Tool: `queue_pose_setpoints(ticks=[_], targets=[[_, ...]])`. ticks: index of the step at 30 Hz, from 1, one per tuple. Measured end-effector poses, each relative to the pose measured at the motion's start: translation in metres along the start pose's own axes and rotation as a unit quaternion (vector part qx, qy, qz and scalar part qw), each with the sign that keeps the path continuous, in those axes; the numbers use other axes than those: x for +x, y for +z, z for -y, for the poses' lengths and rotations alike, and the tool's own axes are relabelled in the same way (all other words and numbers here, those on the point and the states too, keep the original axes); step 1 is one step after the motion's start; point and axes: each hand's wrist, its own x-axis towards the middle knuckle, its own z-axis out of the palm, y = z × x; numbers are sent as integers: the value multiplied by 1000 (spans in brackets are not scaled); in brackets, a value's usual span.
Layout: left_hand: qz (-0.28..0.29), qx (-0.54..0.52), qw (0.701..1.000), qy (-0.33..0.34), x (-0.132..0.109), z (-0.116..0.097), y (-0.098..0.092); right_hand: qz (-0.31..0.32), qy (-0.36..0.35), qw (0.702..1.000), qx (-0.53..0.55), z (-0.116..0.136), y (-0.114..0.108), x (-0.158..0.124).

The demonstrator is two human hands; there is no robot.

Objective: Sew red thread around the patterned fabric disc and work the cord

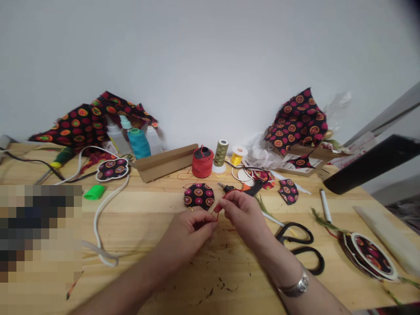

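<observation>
Pinching: left hand [185, 234] and right hand [244, 216], fingertips pressed together on a thin red cord [217, 208], above the pale wooden counter [144, 214]
Nearest: a round black fabric disc [198, 196] with pink-and-orange circles, just beyond the hands
Spools: four, a teal thread spool [138, 143], a red cord spool [202, 162], an olive thread spool [221, 153], a yellow thread spool [236, 156]
Right edge: black-handled scissors [300, 245], beside the right hand
Writing: a printed card [297, 159], too small to read
</observation>
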Motion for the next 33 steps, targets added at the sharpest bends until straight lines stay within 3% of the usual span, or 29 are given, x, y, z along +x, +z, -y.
queue_pose_setpoints(ticks=[9,12,16,21,23,28,33], targets=[[2,41,998,49,0,6,0,7,51,995,86,8,4,-4],[-21,70,995,66,0,6,0,3,48,995,90,7,3,-4],[-151,113,977,100,-2,2,-4,7,28,998,60,4,2,-4],[-295,27,947,127,-4,-2,-7,18,15,999,27,3,2,-4],[-272,-36,955,117,-3,-2,-6,26,17,999,20,4,3,-4],[-83,-128,988,8,-2,1,-1,45,0,999,-13,7,4,-6],[-59,-102,993,-22,-2,0,-2,46,-37,998,-39,4,4,-5]])
